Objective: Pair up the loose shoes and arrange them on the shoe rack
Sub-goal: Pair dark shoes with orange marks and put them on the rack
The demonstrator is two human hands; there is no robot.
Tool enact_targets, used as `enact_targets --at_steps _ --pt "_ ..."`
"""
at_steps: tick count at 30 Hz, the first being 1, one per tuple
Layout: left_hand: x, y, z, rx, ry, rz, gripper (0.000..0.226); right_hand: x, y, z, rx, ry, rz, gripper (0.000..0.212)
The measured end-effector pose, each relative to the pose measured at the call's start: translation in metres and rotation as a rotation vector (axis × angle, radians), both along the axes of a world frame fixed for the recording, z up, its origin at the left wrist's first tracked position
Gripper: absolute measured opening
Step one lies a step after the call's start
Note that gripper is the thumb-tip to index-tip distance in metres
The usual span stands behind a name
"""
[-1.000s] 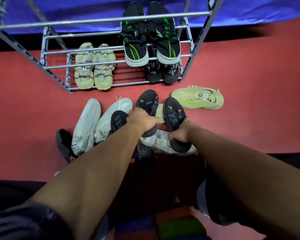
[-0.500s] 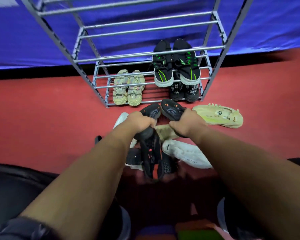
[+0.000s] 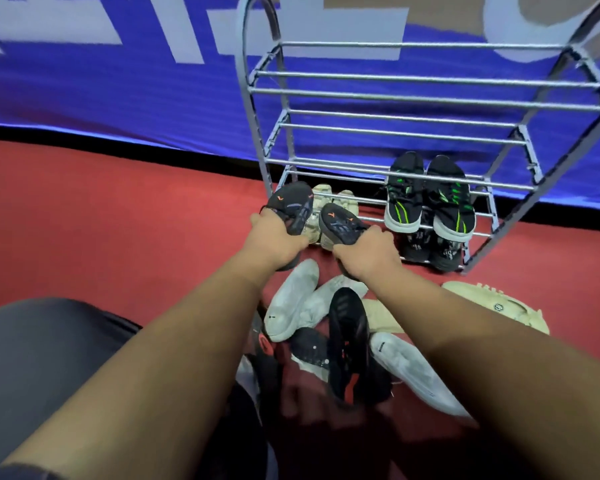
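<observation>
Both hands had come up off the floor pile and gone forward since the earlier frames, so the black pair was now at the front of the rack, not over the loose shoes. Left hand [image 3: 274, 242] gripped one black trainer [image 3: 293, 206] round its heel end, fingers curled; right hand [image 3: 366, 252] gripped its mate [image 3: 340, 223] likewise. Trainers were side by side, near but apart, toes toward the shoe rack [image 3: 395, 133], long axes roughly parallel, running front-to-back into the shelves. Rack lay straight ahead and slightly right, with the right hand nearer its middle. Trainers: dark, small orange marks near the toes, bluish-grey patch mid-length; sole or upper facing camera, unclear. Beige sandals [image 3: 326, 195] sat behind them on the lowest tier. Green-striped black sneakers [image 3: 430, 199] sat on the tier above, right side; its left part was bare, the judged target. White, black and beige loose shoes [image 3: 291, 299] lay on the red floor [image 3: 118, 220].
</observation>
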State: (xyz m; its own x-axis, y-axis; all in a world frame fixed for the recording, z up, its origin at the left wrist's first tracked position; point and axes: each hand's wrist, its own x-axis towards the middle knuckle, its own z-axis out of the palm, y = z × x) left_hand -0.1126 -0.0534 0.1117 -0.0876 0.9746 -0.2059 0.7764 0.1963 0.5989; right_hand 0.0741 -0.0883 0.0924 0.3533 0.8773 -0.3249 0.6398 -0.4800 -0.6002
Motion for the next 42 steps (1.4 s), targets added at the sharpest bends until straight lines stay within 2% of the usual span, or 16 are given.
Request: enact_targets --at_steps 4,8,14,23,26,29,34,38,42 --pt "-0.003 0.019 -0.002 0.065 -0.012 0.022 0.067 0.006 0.023 0.005 0.094 0.017 0.011 0.068" --pt "0.002 0.04 -0.009 0.083 -0.001 -0.007 0.059 0.016 0.048 0.001 0.149 0.02 -0.014 0.067" --pt "0.021 0.086 -0.025 0.079 -0.004 -0.053 0.059 0.026 0.079 -0.018 0.239 0.055 -0.082 0.059" --pt "0.044 0.154 -0.062 0.094 0.001 -0.032 0.066 0.018 0.147 -0.053 0.207 -0.01 -0.072 0.073" --pt "0.046 0.166 -0.078 0.106 -0.052 0.02 0.066 0.012 0.165 -0.062 0.216 -0.075 -0.068 0.065" --pt "0.047 0.173 -0.091 0.097 -0.074 0.075 0.079 0.011 0.175 -0.07 0.207 -0.16 -0.044 0.061" --pt "0.047 0.179 -0.103 0.087 -0.121 0.057 0.078 0.018 0.179 -0.085 0.121 -0.132 0.052 0.075" --pt "0.05 0.18 -0.105 0.064 -0.194 0.084 0.078 0.022 0.175 -0.095 0.132 -0.068 0.066 0.09" --pt "0.05 0.183 -0.111 0.054 -0.229 0.071 0.083 0.025 0.174 -0.1 0.144 -0.033 0.076 0.095"
